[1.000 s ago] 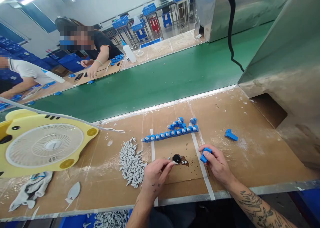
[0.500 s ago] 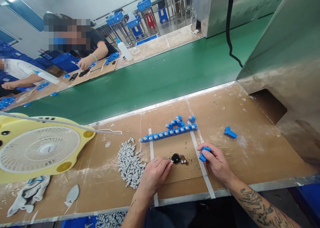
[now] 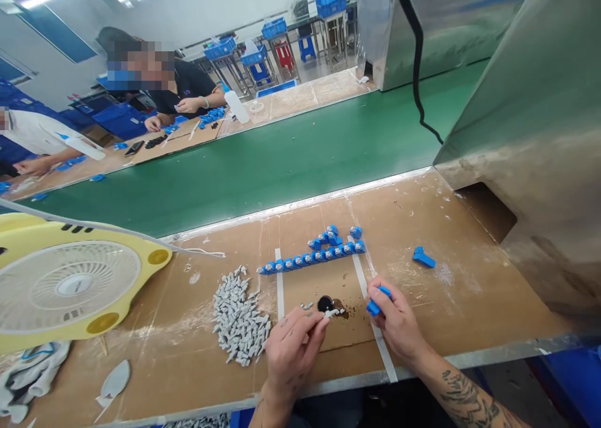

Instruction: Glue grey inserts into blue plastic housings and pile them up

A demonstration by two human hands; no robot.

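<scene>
My left hand [image 3: 297,343] pinches a small grey-white piece [image 3: 330,313] just beside a small round black dish [image 3: 325,303]. Dark liquid stains the cardboard right of the dish. In my right hand [image 3: 397,318] a blue part [image 3: 379,301] is gripped between thumb and fingers. A slanted row of blue parts [image 3: 307,258] with pale tops stands beyond the dish, with several more behind it. Left of my left hand lies a heap of grey pieces [image 3: 240,321]. One loose grey piece [image 3: 307,306] rests left of the dish.
A yellow fan [image 3: 75,284] stands at the left, near a glove [image 3: 35,378]. Another blue part [image 3: 424,258] lies at the right. Beyond the green belt [image 3: 282,159] two people work. A metal housing [image 3: 530,165] rises at the right, with a black cable hanging.
My left hand's piece now shows clearly beside the dish, and a loose grey piece shows left of the dish. The blue part in my right hand has tilted. The view has shifted slightly.
</scene>
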